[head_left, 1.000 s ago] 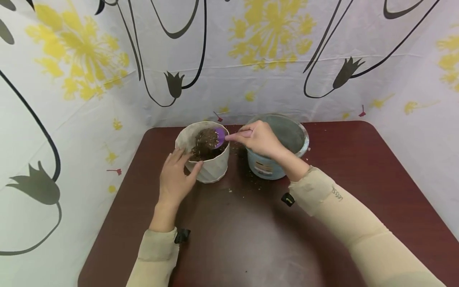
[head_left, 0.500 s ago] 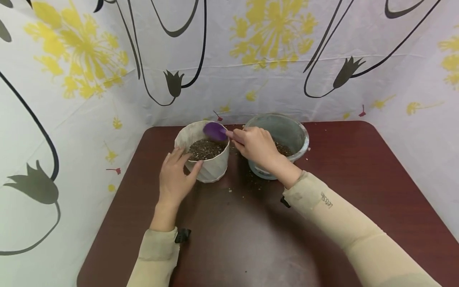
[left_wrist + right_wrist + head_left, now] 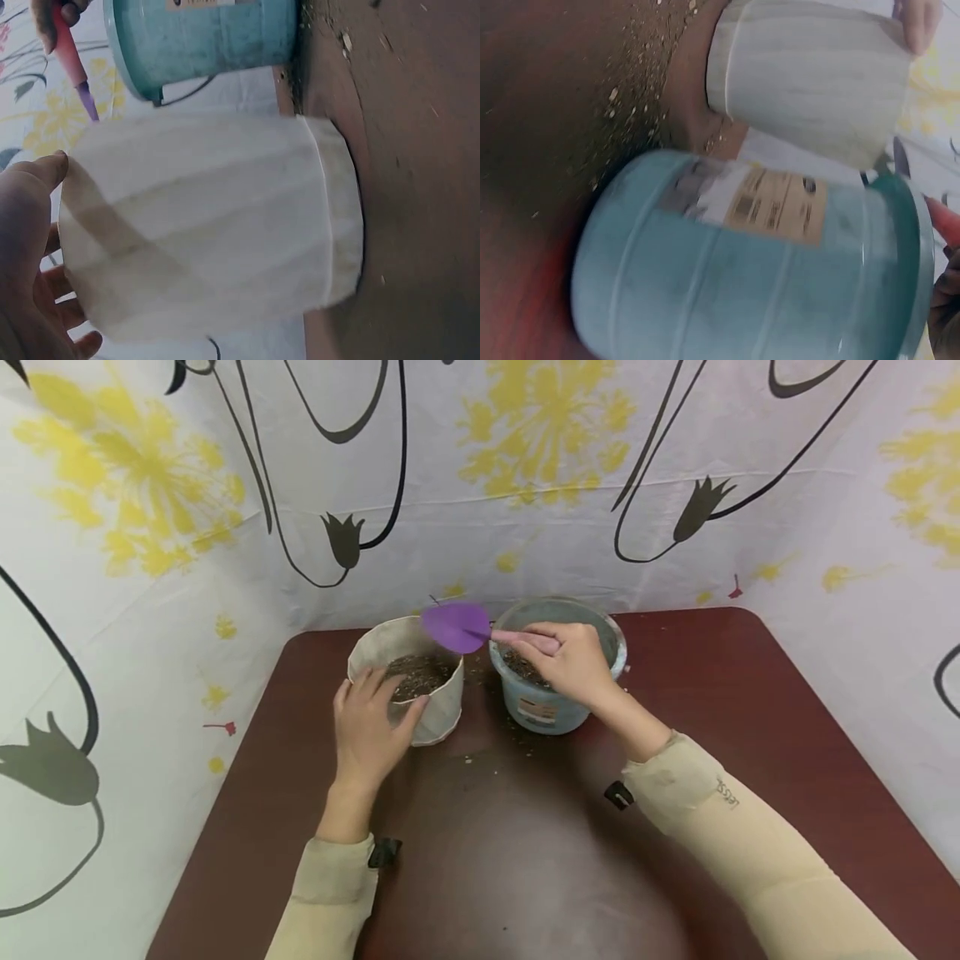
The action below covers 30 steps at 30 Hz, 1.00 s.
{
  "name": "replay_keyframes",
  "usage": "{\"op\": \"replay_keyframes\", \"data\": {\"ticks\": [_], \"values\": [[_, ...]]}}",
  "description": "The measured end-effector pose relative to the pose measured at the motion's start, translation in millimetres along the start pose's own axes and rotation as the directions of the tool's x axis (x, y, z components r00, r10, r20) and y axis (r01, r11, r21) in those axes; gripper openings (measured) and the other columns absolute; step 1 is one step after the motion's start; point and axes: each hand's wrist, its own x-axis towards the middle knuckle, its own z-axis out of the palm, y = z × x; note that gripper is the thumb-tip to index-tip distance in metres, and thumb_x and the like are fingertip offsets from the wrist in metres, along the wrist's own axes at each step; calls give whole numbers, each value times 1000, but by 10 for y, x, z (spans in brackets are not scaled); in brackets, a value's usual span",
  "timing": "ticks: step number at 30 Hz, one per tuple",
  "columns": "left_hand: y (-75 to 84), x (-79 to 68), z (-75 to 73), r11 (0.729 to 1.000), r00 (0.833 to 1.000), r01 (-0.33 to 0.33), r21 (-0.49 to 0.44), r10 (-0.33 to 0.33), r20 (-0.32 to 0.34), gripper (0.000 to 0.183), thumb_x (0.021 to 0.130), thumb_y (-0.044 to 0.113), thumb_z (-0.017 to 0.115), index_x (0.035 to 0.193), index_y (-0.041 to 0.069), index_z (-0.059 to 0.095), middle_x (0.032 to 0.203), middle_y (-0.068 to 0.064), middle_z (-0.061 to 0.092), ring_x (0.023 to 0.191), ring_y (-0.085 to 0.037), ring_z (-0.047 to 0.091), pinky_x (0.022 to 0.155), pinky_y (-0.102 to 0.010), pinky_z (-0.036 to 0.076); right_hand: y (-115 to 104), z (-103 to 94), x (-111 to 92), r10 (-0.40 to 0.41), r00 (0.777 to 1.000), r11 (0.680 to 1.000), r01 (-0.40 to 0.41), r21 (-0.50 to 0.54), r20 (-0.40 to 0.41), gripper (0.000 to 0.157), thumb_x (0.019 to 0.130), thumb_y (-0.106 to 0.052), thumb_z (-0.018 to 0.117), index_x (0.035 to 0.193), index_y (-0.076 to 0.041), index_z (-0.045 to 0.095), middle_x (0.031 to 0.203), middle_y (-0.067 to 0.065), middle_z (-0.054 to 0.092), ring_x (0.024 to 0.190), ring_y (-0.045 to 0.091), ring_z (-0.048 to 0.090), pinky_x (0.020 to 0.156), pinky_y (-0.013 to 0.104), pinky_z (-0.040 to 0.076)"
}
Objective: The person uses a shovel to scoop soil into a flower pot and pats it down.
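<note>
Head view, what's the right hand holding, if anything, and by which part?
The right hand grips a purple trowel by its pink handle.

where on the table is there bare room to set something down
The table is mostly bare between the sleeves, and right of the bucket out to the edge. Crowded: the crumb-strewn gap between bucket and pot, trowel above.

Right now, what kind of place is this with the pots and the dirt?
Maybe a little planting corner, probably indoors. There's soil in a white pot, a purple shovel in the right hand, and a flowery cloth behind like a wall. I can't see past the cloth.
</note>
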Motion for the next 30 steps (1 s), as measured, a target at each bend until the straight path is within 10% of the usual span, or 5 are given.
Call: {"op": "replay_keyframes", "data": {"ticks": [8,20,30], "values": [[230,134,156,997,997,-78,-14,78,28,44,92,42,72,117,6,72,133,-16,65,126,-35,57,113,-60,29,89,-398,-173,215,976,975,-213,66,-27,18,92,-30,77,104,-17,83,89,-3,78,73,7,65,66,20,49],[693,310,363,967,971,-208,-149,223,89,39,95,30,72,120,0,70,134,-21,62,128,-37,56,117,-49,32,313,-864,-392,295,955,955,-295,-20,-14,21,92,-33,77,104,-17,83,80,-1,78,47,11,57,47,21,40],[987,337,596,978,944,-93,-185,146,297,53,98,43,66,135,5,64,149,-26,47,127,-44,56,106,-52,45,415,-1092,-503,284,957,941,-268,-205,51,20,91,-26,79,99,-8,83,86,3,78,73,15,71,64,19,49]]}}
